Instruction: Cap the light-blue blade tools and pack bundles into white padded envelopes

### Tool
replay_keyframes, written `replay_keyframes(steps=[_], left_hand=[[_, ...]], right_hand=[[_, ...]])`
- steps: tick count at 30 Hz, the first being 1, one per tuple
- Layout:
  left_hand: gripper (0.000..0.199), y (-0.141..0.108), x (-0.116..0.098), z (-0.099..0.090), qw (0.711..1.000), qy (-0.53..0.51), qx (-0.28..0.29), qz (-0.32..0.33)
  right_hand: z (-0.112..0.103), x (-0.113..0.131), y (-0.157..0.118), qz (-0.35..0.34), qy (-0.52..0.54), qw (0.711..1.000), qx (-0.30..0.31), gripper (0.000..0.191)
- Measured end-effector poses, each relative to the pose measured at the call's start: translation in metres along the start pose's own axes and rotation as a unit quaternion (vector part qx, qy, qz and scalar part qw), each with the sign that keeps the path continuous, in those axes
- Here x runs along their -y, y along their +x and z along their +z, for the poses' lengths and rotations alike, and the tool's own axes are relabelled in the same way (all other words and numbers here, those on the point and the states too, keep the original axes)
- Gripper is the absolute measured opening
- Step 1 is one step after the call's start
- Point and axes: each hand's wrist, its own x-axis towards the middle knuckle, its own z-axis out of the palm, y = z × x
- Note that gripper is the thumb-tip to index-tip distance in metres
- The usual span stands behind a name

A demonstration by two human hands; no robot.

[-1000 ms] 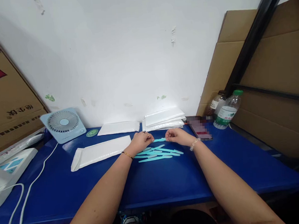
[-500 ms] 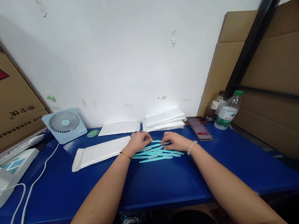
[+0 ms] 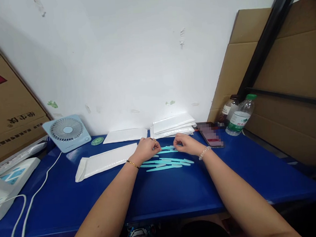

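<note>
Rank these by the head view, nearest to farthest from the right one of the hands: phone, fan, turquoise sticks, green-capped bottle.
1. Turquoise sticks: right next to it, in the middle.
2. Phone: just to its right.
3. Green-capped bottle: farther right.
4. Fan: well over to the left.

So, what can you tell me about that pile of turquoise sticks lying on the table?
The pile of turquoise sticks is made up of several long, slim pieces, smooth and plastic-looking, some with a paler, greyish stretch. They lie flat and roughly sideways on the blue table, overlapping at slight angles, on the near side of the person's hands. The left ends run up to the left wrist; whether they touch it is unclear. The overlap makes an exact count uncertain.
</note>
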Motion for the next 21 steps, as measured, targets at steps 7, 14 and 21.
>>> replay_keyframes(steps=[7,14,21], left_hand=[[0.033,-0.001,0.003,-0.004,0.998,-0.017,-0.014,-0.057],[0.024,-0.018,0.021,-0.032,0.987,0.018,0.129,-0.096],[0.012,-0.017,0.027,-0.019,0.984,0.018,0.142,-0.108]], right_hand=[[-0.003,-0.021,-0.003,0.049,-0.018,0.998,-0.021,0.006],[-0.006,-0.012,-0.004,0.047,-0.01,0.998,-0.04,0.012],[0.007,0.019,0.001,0.015,-0.023,0.999,-0.028,0.012]])
